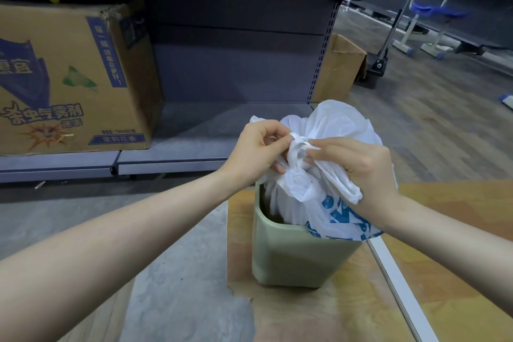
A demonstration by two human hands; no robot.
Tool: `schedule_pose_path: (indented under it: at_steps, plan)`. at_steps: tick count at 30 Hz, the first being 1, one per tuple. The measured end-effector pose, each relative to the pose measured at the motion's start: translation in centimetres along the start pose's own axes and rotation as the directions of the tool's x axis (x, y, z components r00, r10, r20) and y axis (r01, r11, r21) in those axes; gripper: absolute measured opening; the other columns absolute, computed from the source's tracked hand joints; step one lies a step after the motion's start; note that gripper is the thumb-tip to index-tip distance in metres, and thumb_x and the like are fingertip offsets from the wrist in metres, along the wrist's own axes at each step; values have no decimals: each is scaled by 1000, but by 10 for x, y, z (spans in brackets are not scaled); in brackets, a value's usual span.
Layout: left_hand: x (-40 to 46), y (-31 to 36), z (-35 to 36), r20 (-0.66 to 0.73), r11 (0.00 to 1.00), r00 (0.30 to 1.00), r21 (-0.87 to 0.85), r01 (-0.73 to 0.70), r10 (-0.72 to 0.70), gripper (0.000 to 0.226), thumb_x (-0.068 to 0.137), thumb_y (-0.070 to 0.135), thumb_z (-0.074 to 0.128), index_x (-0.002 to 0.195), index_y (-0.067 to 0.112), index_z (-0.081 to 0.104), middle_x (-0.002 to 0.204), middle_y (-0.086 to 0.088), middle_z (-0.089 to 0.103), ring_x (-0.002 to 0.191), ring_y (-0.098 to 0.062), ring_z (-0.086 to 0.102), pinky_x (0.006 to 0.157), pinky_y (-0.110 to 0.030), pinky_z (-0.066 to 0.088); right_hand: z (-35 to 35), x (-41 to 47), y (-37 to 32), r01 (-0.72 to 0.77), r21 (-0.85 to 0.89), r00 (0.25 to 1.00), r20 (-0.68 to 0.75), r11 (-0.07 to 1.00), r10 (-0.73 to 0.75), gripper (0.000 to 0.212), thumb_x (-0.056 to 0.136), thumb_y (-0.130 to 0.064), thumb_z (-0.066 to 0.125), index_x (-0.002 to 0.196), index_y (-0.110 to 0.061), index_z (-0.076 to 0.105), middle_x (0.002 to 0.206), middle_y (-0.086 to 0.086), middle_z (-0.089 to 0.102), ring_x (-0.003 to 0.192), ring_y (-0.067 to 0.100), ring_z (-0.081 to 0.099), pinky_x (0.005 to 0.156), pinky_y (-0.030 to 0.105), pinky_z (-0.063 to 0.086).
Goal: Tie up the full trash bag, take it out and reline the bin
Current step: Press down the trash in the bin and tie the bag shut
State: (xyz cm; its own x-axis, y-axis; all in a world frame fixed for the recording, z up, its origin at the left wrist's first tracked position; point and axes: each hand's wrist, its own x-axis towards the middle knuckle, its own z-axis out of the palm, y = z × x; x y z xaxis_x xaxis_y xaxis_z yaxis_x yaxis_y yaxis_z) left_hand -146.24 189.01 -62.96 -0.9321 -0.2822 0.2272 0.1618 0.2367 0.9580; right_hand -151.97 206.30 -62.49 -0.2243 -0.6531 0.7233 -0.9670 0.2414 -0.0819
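White plastic bag [327, 197] in bin [294, 255]; left hand [256, 151] and right hand [358, 165] pinch knot [298, 144], 12 o'clock. Pull ends apart evenly, snug.

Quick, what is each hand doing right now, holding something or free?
Left hand: fingers pinch the twisted neck of the white trash bag.
Right hand: fingers grip the same bag's gathered plastic at the knot.

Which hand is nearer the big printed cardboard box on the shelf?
Left. The left hand grips the bag on the side toward the box; the right hand is farther away.
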Motion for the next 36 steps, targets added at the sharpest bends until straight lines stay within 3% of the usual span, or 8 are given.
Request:
schedule_pose_path:
  at_steps: [5,9,13,19,23,28,32,36]
  plan:
    - [-1,-10,-1,-72,959,994,279,-60,83,15,87,5,57,74,9,63,69,-3,61,62,-18,55,63,-36,48,-7,-7,0,114,-211,993,-12,971,-119,14,70,4,74,73,-10,74,84,4,72,75,25,65,43,30,47]
    - [0,-11,-3,-120,884,989,467,-19,85,24,86,13,59,66,25,56,59,10,46,61,-8,43,60,-27,37,-16,-15,1,140,-292,990,17,946,-142,9,74,-7,76,68,-11,71,67,1,64,72,21,54,35,27,39]
    - [0,-11,-3,-122,793,986,609,-19,117,13,87,16,58,75,22,60,66,14,48,76,-11,44,58,-24,30,-25,-23,0,116,-179,990,102,977,-99,15,81,-15,65,69,-10,72,58,5,58,51,27,54,38,30,42]
    - [2,-13,-1,-50,707,982,701,-95,181,11,87,11,54,85,12,65,64,15,41,81,-14,43,64,-25,31,-33,-31,-11,33,30,991,126,999,-36,51,96,-40,43,68,-8,72,56,3,57,52,19,50,51,23,35]
    - [1,-16,-1,-25,682,977,720,-128,210,13,84,8,53,80,11,64,59,13,39,76,-15,40,63,-25,30,-34,-36,-18,18,102,992,124,995,-31,35,87,-30,57,64,-6,69,54,0,52,54,9,39,53,13,27]
    - [3,-16,3,-6,677,977,722,-143,213,14,83,7,52,78,11,64,58,13,40,73,-16,41,55,-24,27,-35,-37,-23,143,86,976,154,986,-155,8,73,-5,72,66,-6,70,53,2,49,53,13,39,49,21,31]
    - [-2,-19,-3,53,530,955,822,-208,293,15,87,12,47,84,15,61,65,9,42,72,-19,47,50,-25,30,-33,-44,-23,276,-31,942,209,961,-263,17,75,-4,69,82,-16,62,58,0,54,53,18,48,50,19,28]
    - [-9,-27,-13,293,301,825,829,-471,484,23,76,12,36,84,10,57,84,-1,57,44,-25,41,39,-14,14,-32,-47,-25,362,-97,906,268,927,-326,18,75,1,66,84,-14,62,66,3,59,54,21,51,42,23,33]
